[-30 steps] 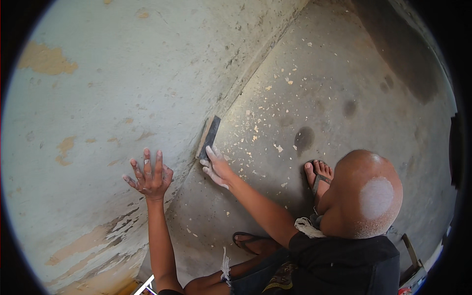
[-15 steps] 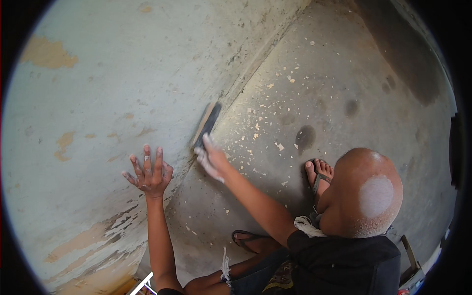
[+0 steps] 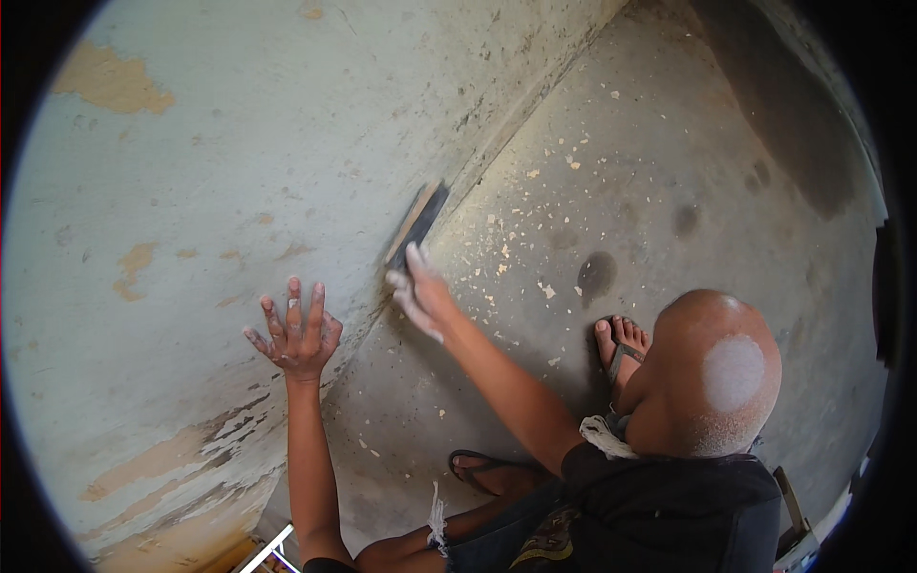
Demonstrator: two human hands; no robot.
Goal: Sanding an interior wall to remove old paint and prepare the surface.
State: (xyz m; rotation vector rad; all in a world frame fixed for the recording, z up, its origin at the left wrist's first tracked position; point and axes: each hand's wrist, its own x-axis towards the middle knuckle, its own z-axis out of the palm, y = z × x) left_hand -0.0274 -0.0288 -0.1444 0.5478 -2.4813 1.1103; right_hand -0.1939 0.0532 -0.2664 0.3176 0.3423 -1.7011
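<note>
Head view: right hand (image 3: 427, 298) clasps block (image 3: 425, 218), left hand (image 3: 300, 348) splayed, pale flakes (image 3: 548, 291) littering floor (image 3: 511, 372).

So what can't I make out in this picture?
All in the head view:
Block: its wall-side face, hidden by the block itself.
Left hand: its palm, hidden by the back of the hand.
Right hand: finger detail, blurred.
White frame: the rest, cut off by the lower edge.

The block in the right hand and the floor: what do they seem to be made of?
The block: matte; by colour, perhaps dark rubber or foam and tan wood, though blur leaves this open. The floor: probably concrete, dull, from its mottled, jointless grey.
</note>
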